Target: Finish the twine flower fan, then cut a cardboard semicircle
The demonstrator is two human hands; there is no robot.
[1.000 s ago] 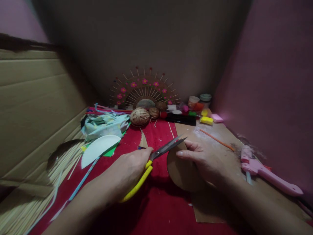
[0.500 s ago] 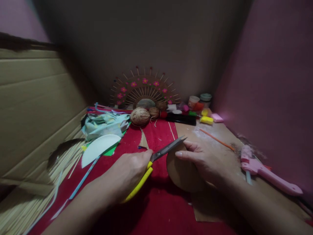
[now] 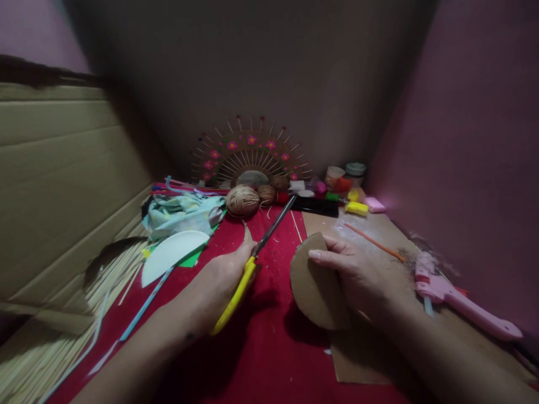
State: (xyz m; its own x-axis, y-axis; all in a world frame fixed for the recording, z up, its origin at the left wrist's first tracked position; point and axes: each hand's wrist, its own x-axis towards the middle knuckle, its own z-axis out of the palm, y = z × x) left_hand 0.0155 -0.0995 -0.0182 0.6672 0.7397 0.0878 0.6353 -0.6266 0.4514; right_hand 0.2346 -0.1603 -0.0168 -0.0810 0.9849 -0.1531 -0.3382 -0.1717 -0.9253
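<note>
My left hand (image 3: 219,283) is closed round the yellow handles of a pair of scissors (image 3: 252,259), whose closed blades point up and away toward the twine. My right hand (image 3: 357,275) grips a round brown cardboard disc (image 3: 314,286), thumb lying across its top, holding it tilted just above the red cloth (image 3: 261,348). The scissors are apart from the disc, to its left.
A half white paper plate (image 3: 172,252), a crumpled pale cloth (image 3: 181,210), two twine balls (image 3: 242,200), a stick fan with pink flowers (image 3: 250,154), clay pieces and small jars (image 3: 349,179) lie at the back. A pink glue gun (image 3: 455,297) lies right; bamboo sticks (image 3: 50,342) left.
The scissors have left the disc's edge and swung left, blades now closed and pointing away. My right hand has raised the disc a little, clear of the cardboard sheet.
</note>
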